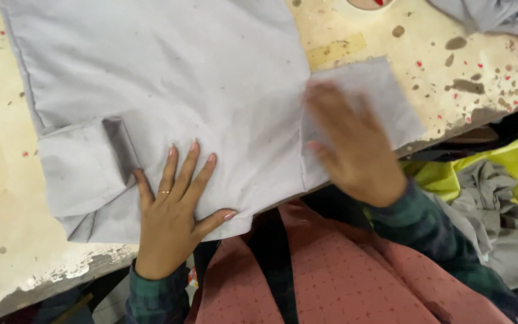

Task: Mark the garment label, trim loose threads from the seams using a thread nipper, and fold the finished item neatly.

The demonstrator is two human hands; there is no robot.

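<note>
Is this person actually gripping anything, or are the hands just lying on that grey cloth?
Nothing is gripped. The left hand lies flat, fingers spread, on the grey garment near its lower edge. The right hand, blurred, rests open on a folded flap at its side.

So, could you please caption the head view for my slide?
Left hand presses flat on grey garment while blurred right hand smooths its sleeve.

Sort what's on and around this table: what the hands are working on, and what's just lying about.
In hand:
grey garment, pressed flat by the left hand
its folded flap, under the blurred right hand

Lying about:
crumpled grey cloth at the far corner
yellow fabric
grey cloth heap
stained table
</note>
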